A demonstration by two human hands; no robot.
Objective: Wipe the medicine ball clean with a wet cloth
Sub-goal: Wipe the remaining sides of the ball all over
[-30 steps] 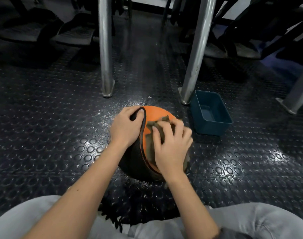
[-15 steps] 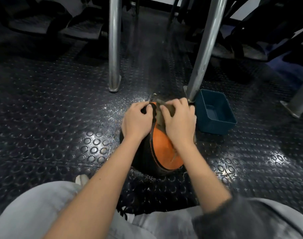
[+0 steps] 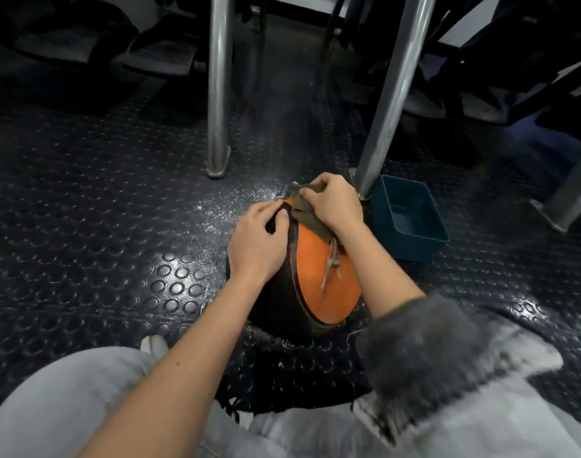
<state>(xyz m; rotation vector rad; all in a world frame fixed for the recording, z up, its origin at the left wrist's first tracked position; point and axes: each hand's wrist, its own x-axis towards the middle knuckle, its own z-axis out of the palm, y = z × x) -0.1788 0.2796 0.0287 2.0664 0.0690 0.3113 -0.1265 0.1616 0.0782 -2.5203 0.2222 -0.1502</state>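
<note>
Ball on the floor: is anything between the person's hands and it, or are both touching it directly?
Only the cloth. It lies under the right hand at the far top of the ball, as wiping needs. The left hand holds the ball's black side directly, with nothing visible between.

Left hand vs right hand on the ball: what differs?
Left hand holds the ball bare, on its black side; right hand grips the cloth on the orange side. Left hand sits nearer the person; right hand is at the ball's far edge. Both have curled fingers.

No legible text or markings.
</note>
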